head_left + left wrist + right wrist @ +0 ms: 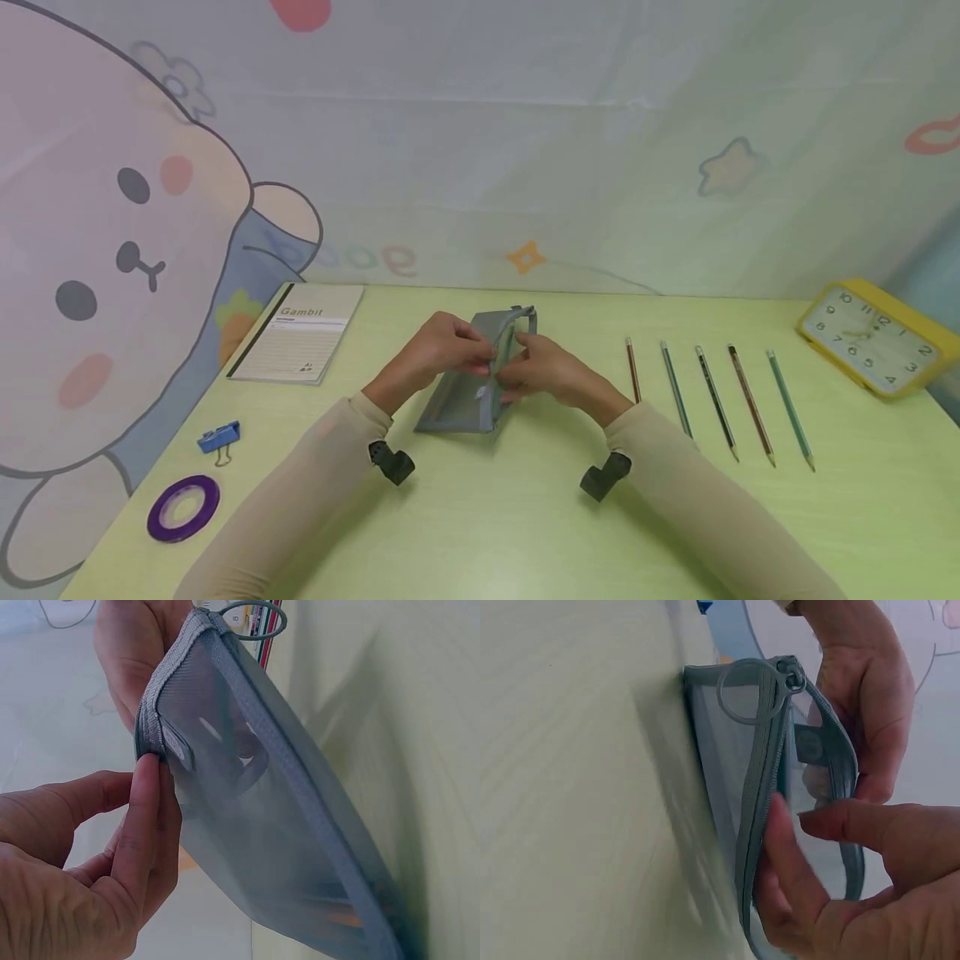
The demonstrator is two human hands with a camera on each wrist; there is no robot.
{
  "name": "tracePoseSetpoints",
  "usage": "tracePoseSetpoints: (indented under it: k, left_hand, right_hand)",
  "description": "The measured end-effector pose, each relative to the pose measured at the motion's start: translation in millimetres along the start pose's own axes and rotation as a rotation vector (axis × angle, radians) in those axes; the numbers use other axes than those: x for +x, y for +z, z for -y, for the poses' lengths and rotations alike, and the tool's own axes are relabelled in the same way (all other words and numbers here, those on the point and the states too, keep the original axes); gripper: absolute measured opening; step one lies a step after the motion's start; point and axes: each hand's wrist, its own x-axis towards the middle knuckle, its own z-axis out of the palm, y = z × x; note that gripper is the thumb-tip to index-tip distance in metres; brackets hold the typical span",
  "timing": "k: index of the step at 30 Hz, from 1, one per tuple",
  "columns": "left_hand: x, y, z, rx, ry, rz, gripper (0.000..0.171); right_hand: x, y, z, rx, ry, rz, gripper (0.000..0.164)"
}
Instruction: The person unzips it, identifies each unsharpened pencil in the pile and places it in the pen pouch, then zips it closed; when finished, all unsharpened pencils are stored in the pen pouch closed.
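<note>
A grey mesh zip pouch stands tilted on the table with its mouth spread. My left hand pinches one zipped rim between thumb and fingers, clearly seen in the left wrist view beside the see-through pouch wall. At the opposite rim is my right hand. In the right wrist view its fairly straight fingers press that rim from inside the mouth, the thumb apart from them. A round zip pull hangs at the pouch's end. Part of the right fingers is hidden by the rim.
To the right, several pencils lie in a row, with a yellow clock beyond them. On the left are a notebook, a blue binder clip and a purple tape roll. A printed cloth hangs behind.
</note>
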Motion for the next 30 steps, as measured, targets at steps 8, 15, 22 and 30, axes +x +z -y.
tracePoseSetpoints:
  k: [8,15,22,30]
  left_hand:
    - [2.1,-0.8,-5.1,0.054,0.042,-0.013,0.017]
    - [5.3,0.7,-7.7,0.064,0.038,-0.030,0.018]
    - [9.2,-0.1,-5.8,0.045,0.050,-0.029,0.020]
    - [6.7,-6.9,-4.4,0.323,0.162,0.172,0.015]
  right_hand:
    - [-30,-9,13,-0.212,-0.123,-0.129,0.050]
    - [-52,-8,0,-0.280,-0.106,0.130,0.029]
    - [-44,7,-25,-0.011,-0.091,0.203,0.024]
    - [-44,-1,-24,-0.004,-0.086,0.076,0.023]
